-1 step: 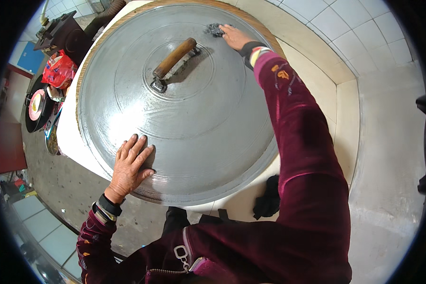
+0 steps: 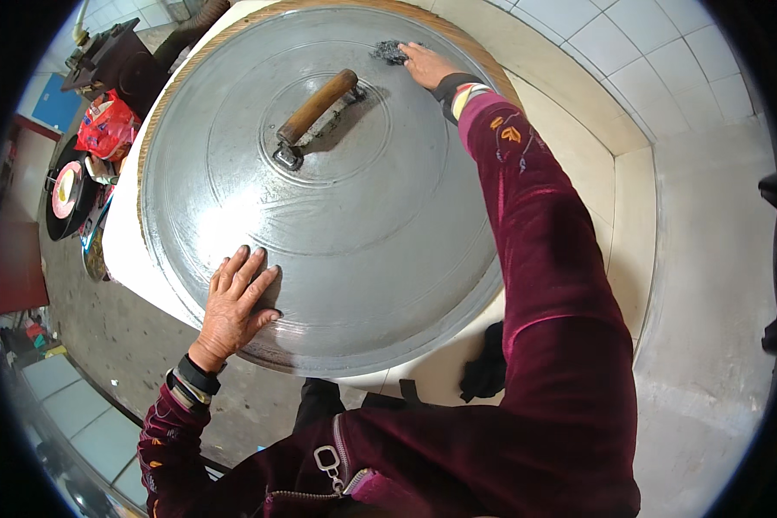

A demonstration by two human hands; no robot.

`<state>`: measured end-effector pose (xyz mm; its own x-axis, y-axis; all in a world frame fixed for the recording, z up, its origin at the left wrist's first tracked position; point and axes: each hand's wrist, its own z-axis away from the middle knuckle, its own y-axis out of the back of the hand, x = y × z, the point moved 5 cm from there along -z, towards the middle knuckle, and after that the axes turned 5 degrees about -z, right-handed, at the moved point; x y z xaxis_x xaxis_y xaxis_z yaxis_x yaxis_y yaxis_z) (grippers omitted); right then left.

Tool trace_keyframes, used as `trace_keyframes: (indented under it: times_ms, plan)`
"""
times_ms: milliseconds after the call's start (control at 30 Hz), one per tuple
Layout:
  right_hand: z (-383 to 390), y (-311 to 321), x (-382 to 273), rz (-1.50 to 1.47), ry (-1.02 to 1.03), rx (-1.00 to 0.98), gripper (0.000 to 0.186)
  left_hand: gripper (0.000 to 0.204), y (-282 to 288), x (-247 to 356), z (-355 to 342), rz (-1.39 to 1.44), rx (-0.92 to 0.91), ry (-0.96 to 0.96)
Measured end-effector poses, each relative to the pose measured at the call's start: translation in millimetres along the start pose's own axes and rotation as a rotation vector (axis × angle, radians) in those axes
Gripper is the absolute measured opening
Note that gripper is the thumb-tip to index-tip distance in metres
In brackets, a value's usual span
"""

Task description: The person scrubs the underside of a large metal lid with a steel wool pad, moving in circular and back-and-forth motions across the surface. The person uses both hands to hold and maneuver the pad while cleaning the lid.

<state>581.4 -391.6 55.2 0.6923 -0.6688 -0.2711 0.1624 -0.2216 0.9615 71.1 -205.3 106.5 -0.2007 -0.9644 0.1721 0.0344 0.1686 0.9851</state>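
Observation:
A big round grey metal lid point(image 2: 354, 250) fills the middle of the view, with a wooden bar handle point(image 2: 319, 105) on metal mounts. My left hand point(image 2: 233, 302) lies on the lid's near left part, fingers spread and palm down, holding nothing. At the far right of the lid, my right hand point(image 2: 427, 67) grips a dark, frizzy steel wool scourer point(image 2: 390, 53) and presses it to the metal. Part of the scourer is hidden under the fingers.
A woven rim point(image 2: 497, 76) shows around the lid's far edge, over a pale tiled counter point(image 2: 570, 173). Left of it stand a red plastic bag point(image 2: 108, 125), a black pan point(image 2: 82, 203) and a dark stove-like metal box point(image 2: 116, 65). A black cloth point(image 2: 483, 367) lies near my right elbow.
My right hand and the steel wool scourer have shifted very slightly left and away from me, and the right sleeve with them. My left hand stays in about the same place.

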Motion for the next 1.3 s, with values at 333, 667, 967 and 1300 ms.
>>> trace_keyframes:
  times_ms: [333,667,967,1300]
  plan:
    - [236,45,-53,-0.113,0.139,-0.033,0.053,0.080,2,2,-1,0.027,0.005,0.004]
    - [152,39,-40,-0.058,0.141,-0.042,0.053,0.076,0,-1,-2,0.034,-0.001,-0.018]
    - [-76,6,-48,0.066,0.075,-0.121,0.051,0.078,3,-5,-3,0.078,-0.024,0.022]
    - [142,38,-90,-0.071,0.337,-0.015,0.051,0.079,1,-5,-3,0.075,0.027,-0.007]
